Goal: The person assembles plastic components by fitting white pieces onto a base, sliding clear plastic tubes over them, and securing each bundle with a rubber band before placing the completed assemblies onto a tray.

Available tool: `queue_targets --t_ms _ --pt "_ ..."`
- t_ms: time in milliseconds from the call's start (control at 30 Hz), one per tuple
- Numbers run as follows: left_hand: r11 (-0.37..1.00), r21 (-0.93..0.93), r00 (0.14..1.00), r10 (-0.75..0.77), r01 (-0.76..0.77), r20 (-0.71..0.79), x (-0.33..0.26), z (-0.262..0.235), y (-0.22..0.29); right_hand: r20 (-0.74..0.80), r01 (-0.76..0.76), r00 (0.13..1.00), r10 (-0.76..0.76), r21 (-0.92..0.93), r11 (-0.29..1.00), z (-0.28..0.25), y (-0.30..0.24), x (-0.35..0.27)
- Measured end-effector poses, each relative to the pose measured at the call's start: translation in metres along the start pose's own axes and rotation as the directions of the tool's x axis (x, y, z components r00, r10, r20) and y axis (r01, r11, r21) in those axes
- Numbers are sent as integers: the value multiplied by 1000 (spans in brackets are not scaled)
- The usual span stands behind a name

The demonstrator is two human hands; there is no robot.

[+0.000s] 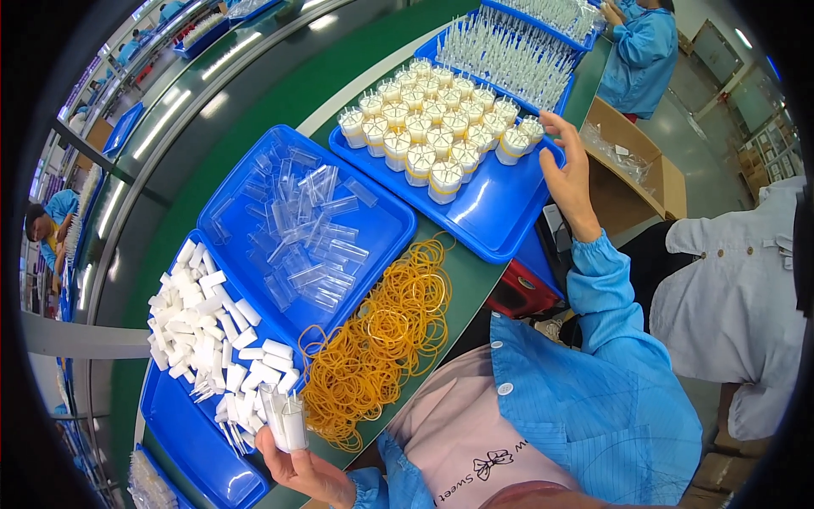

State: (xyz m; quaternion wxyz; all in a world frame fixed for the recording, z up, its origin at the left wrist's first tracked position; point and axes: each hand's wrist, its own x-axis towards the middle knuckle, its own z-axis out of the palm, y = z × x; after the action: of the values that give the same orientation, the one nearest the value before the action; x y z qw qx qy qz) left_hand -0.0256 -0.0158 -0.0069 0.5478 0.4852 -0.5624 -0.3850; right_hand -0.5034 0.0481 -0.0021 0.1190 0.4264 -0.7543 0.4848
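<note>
Upright in my left hand [307,477] is a small bundle of white pieces in clear plastic sleeves [287,419], gripped near its base by thumb and fingers. My right hand [570,174] has its fingers and thumb apart beside the right-end bundle [531,129] in a blue tray [500,222]; whether a fingertip touches it cannot be made out. Rows of similar round bundles [440,138], banded in yellow, stand in that tray. Closest to my left hand are a heap of white cylinders [191,314] and a pile of yellow-brown rubber bands [381,348].
Clear plastic sleeves lie loose in a middle blue tray [254,153]. Further off, a blue tray holds many thin upright white pieces [509,58]. A cardboard box [670,178] stands right of the green table [475,293]. A person in a blue jacket [640,59] is at the far right.
</note>
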Motion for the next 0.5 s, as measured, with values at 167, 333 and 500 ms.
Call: queue_targets --t_ms 167,333,500 --pt "1000 -20 1000 -24 24 8 -2 2 5 229 315 942 -246 -348 883 4 -13 11" --pt "988 -128 996 -87 83 -26 -6 0 -1 301 273 942 -148 -435 858 4 -9 10" --pt "981 -166 995 -99 97 -5 -7 -3 0 255 270 951 -173 -422 865 3 -8 7"
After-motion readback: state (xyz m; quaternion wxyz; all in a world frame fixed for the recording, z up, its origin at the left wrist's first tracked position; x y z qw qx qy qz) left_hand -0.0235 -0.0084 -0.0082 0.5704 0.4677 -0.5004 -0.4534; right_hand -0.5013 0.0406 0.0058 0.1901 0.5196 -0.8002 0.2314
